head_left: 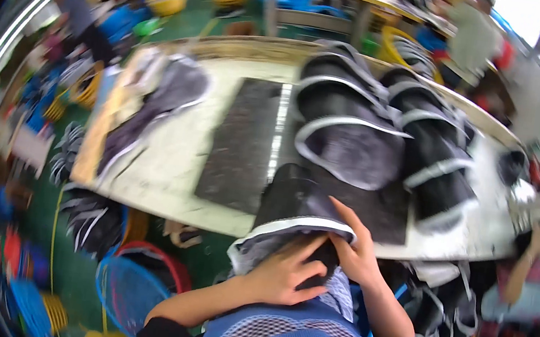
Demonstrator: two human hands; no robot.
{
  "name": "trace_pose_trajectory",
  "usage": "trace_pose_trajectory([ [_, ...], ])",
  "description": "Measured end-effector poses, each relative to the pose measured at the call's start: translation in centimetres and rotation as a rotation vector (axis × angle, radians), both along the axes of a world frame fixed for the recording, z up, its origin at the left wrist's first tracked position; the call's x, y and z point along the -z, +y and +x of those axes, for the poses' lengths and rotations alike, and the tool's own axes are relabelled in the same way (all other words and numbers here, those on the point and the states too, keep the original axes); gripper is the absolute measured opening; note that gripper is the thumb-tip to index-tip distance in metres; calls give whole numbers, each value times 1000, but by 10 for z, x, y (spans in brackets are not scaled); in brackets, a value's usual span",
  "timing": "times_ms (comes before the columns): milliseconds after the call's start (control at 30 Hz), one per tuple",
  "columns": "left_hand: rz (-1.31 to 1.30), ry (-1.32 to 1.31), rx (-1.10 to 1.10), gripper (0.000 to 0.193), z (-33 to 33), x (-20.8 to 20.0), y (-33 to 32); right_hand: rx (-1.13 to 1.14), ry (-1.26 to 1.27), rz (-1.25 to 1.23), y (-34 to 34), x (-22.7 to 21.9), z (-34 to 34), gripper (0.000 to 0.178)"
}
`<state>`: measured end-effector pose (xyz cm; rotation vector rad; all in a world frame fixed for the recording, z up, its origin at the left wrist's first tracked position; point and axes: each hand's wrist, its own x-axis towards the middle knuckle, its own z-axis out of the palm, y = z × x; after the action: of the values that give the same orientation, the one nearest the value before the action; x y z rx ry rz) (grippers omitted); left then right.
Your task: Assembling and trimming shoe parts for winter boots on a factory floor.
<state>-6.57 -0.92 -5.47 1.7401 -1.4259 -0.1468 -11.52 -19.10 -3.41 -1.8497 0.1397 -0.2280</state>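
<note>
A black slipper upper [289, 201] with white edging and grey fleece lining is in front of me, at the near edge of the table. My left hand [284, 275] is at its near, open end, with the fingers bent against the lining. From the right, my right hand [355, 246] grips the white-edged rim between thumb and fingers; some fingertips are hidden. Just beyond lies a row of overlapping black slipper uppers [347, 90], the nearest showing its fleece lining. A second row of black uppers [432, 138] runs beside it to the right.
Flat grey fleece pieces [176, 83] lie on the left of the white table [173, 157]. A dark board [239, 141] rests mid-table. Below on the left stands a blue basket [133, 293]. Another person [528, 288] sits close on the right.
</note>
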Motion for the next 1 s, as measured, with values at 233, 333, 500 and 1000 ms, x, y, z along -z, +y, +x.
trace_pose_trajectory([
  [233, 27, -250, 34, 50, 25, -14, -58, 243, -4, -335, -85, -28, 12, 39],
  [333, 71, -354, -64, 62, 59, 9, -88, 268, -85, -605, -101, -45, 67, 39],
  [500, 163, -386, -148, 64, 109, 62, -123, 196, -400, -995, -116, 7, 112, 61],
  [1000, -334, -407, -451, 4, 212, -5, -3, 787, -163, -288, -89, 78, -18, 28],
])
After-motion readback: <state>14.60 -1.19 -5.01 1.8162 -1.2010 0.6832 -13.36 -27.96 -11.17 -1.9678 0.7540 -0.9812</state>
